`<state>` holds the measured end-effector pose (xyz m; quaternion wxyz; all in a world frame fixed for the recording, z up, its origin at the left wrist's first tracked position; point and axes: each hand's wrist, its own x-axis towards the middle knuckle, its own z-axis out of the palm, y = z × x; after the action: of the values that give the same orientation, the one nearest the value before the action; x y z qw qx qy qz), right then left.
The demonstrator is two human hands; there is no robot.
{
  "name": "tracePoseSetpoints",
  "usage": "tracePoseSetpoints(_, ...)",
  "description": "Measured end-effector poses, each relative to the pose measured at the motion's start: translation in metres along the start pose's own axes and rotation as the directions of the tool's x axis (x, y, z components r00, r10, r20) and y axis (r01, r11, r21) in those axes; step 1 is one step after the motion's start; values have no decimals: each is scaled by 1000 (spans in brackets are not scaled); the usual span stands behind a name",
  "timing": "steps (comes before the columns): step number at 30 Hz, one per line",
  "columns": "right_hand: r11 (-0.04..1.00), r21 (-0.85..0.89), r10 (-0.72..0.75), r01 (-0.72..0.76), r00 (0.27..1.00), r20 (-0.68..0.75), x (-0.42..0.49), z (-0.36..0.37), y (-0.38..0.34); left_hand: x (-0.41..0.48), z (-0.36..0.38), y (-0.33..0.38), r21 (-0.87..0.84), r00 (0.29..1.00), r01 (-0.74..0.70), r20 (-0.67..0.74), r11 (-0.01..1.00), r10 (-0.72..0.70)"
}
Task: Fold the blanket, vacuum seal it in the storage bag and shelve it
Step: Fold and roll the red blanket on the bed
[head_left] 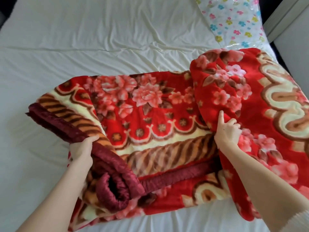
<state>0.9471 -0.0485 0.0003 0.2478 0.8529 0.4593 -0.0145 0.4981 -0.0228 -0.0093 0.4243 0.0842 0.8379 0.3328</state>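
A thick red blanket with pink flowers, cream bands and a dark maroon border lies partly folded across the bed. My left hand grips its maroon-edged left end, which is lifted and curls over near the front. My right hand holds a raised fold of the blanket on the right, fingers curled into the fabric with the forefinger pointing up. The clear storage bag printed with small coloured flowers lies flat at the far right of the bed, its near edge under the blanket.
The white sheet of the bed spreads out to the left and behind the blanket. A pale cabinet or wall stands close along the bed's right side, with a dark gap beside it.
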Motion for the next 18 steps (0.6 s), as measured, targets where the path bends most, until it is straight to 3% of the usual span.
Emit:
tracePoseSetpoints(2,1000,19,-11,11,1000,26,-13,-7,-11,-43,4,20,146,980,-197,41,970,193)
tracePoseSetpoints(3,987,151,-64,58,997,39,-25,-19,-19,-59,6,29,247,946,-323,45,914,322)
tracePoseSetpoints(4,907,400,-156,131,987,29,-40,-33,-27,-72,10,36,363,894,-438,81,822,441)
tracePoseSetpoints(5,674,718,-278,174,960,28,-59,-51,-35,-85,17,44,468,844,-519,149,715,515)
tracePoseSetpoints(6,346,936,-431,68,897,95,-83,-70,-46,-100,27,51,563,799,-575,231,594,554)
tracePoseSetpoints(7,128,986,-615,-105,772,162,-107,-83,-55,-109,39,56,641,775,-601,321,477,545)
tracePoseSetpoints(8,98,970,-736,-223,639,221,-127,-83,-67,-122,53,58,690,749,-625,399,366,529)
tracePoseSetpoints(9,127,955,-792,-268,552,260,-142,-76,-80,-132,69,55,698,725,-654,468,291,506)
tracePoseSetpoints(10,157,944,-787,-290,541,297,-152,-60,-91,-142,86,48,676,697,-692,531,256,483)
tracePoseSetpoints(13,170,922,-551,-348,742,382,-162,-15,-118,-156,131,15,525,573,-818,705,237,418)
tracePoseSetpoints(14,164,913,-479,-374,779,405,-158,-6,-120,-155,140,7,468,513,-858,754,213,410)
tracePoseSetpoints(16,168,916,-371,-365,837,402,-147,11,-116,-144,144,10,367,373,-923,768,118,521)
tracePoseSetpoints(18,235,926,-304,-294,883,358,-139,11,-100,-118,131,25,310,239,-950,665,31,707)
